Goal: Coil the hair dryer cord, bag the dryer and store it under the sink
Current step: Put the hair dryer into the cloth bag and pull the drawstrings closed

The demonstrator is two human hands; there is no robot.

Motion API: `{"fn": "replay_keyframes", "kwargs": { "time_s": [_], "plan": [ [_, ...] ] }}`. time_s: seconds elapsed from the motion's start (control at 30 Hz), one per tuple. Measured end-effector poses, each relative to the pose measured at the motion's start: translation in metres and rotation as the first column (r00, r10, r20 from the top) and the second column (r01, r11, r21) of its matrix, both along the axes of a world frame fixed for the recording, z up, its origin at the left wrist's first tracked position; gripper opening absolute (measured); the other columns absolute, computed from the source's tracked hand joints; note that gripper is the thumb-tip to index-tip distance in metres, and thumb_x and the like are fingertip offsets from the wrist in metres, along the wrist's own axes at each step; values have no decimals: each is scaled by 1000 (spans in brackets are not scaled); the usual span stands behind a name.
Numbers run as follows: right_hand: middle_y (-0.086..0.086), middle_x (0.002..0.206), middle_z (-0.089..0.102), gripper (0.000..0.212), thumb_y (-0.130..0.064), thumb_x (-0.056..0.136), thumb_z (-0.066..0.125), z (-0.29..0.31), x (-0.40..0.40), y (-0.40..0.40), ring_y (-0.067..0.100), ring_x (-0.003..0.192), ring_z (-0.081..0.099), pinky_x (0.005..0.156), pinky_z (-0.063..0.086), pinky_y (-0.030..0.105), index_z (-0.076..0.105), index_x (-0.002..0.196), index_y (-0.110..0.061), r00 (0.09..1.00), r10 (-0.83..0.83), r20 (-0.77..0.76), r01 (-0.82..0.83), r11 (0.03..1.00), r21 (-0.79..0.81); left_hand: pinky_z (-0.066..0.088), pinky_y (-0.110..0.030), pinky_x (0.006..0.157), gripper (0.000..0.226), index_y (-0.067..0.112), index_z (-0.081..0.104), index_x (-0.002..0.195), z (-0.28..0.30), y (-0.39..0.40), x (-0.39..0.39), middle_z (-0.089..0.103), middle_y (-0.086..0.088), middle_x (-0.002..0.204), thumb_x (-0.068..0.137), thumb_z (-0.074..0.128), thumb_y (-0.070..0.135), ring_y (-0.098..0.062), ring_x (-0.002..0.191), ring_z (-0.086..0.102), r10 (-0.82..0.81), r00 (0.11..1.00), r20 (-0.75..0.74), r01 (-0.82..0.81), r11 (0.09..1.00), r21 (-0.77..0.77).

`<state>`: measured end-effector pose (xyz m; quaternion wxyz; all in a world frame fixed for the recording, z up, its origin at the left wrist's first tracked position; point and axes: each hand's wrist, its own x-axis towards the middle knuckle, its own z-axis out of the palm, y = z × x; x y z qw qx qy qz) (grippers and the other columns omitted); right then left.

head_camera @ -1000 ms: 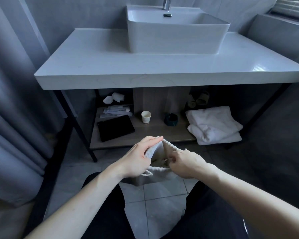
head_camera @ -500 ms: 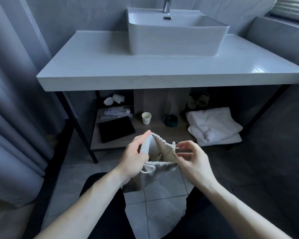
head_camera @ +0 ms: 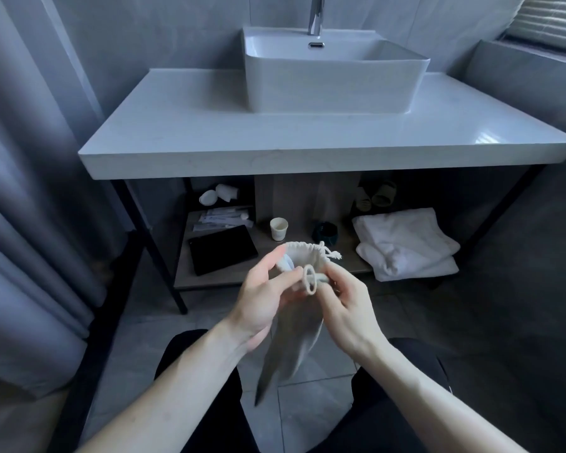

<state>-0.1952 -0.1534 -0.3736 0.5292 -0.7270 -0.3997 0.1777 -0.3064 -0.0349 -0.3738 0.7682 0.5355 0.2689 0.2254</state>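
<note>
Head view: both hands [head_camera: 307, 295] pinch the drawstring bag [head_camera: 303, 261] near its mouth.

Just one view here, a wide-angle cam on the person's head, tilted forward and down. It faces the vanity countertop [head_camera: 307, 138] and basin [head_camera: 334, 83] square on, with the lower shelf [head_camera: 265, 276] mid-frame. Both forearms and the dark-clad knees sit right up close at the bottom edge.

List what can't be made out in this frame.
- Hair dryer: head view, none visible; drawstring bag cloth hides any contents.
- Bag's lower end: motion-blurred.
- Faucet: cut by top edge.
- Packets on the shelf: print too small.
- Items behind the towels: in shadow.
</note>
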Motion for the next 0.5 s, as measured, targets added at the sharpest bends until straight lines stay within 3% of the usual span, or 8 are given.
{"fn": "replay_keyframes", "kwargs": {
  "time_s": [0.07, 0.13, 0.17, 0.23, 0.3, 0.37, 0.43, 0.5],
  "plan": [
    [13, 89, 75, 20, -8, 102, 55, 7, 5, 7, 9, 83, 60, 78, 55, 43, 72, 92, -7, 993, -8, -121, 15, 998, 59, 58, -32, 71, 33, 9, 67, 136, 1, 7, -10, 65, -2, 93, 104, 60, 6, -4, 72, 64, 23, 999, -42, -23, 1000, 13],
    [-5, 92, 78, 27, -2, 105, 52, 13, 9, 8, 5, 90, 66, 83, 55, 26, 76, 96, -14, 975, 52, -215, -34, 996, 86, 58, -29, 61, 32, 17, 74, 130, -3, 13, -25, 62, -4, 94, 105, 57, 5, -5, 65, 57, -2, 993, -118, 8, 999, 47],
    [-9, 86, 74, 26, -1, 104, 53, 15, 11, 8, 4, 86, 64, 79, 52, 24, 73, 91, -12, 968, 88, -234, -68, 993, 93, 58, -28, 59, 32, 18, 78, 124, -5, 16, -32, 62, -6, 92, 104, 57, 3, -6, 64, 55, -17, 988, -155, 29, 997, 76],
    [-2, 73, 56, 21, -8, 99, 56, 15, 10, 7, 8, 74, 50, 67, 43, 25, 60, 81, 2, 967, 128, -220, -107, 989, 103, 58, -26, 58, 38, 20, 80, 119, -7, 25, -44, 64, -3, 91, 101, 58, -5, -9, 65, 56, -24, 977, -213, 60, 985, 160],
    [14, 70, 40, 40, -18, 100, 58, 17, 7, 7, 15, 71, 39, 62, 35, 30, 46, 75, 11, 974, 133, -183, -110, 985, 133, 58, -25, 60, 46, 18, 75, 126, -9, 36, -51, 63, -4, 102, 96, 59, -12, -13, 74, 58, -1, 968, -250, 63, 969, 239],
    [25, 65, 38, 51, -18, 107, 56, 19, 5, 6, 18, 66, 36, 59, 32, 32, 40, 68, 10, 986, 101, -131, -81, 985, 150, 59, -22, 67, 55, 23, 71, 127, -14, 46, -54, 64, -4, 115, 89, 61, -15, -20, 83, 61, 38, 954, -296, 67, 940, 334],
    [21, 58, 38, 54, -14, 109, 55, 20, 4, 2, 15, 59, 37, 55, 33, 29, 39, 62, 7, 996, 54, -77, -44, 991, 128, 56, -20, 82, 59, 34, 70, 120, -21, 53, -56, 66, 2, 130, 78, 63, -6, -19, 98, 68, 30, 920, -391, 153, 891, 428],
    [9, 55, 35, 55, -13, 108, 58, 19, 5, -2, 13, 57, 34, 53, 30, 28, 34, 61, 2, 998, 13, -69, -4, 992, 126, 50, -19, 92, 61, 41, 69, 118, -28, 53, -58, 65, 7, 138, 68, 59, 8, -12, 123, 64, -61, 875, -481, 283, 869, 405]
  ]
}}
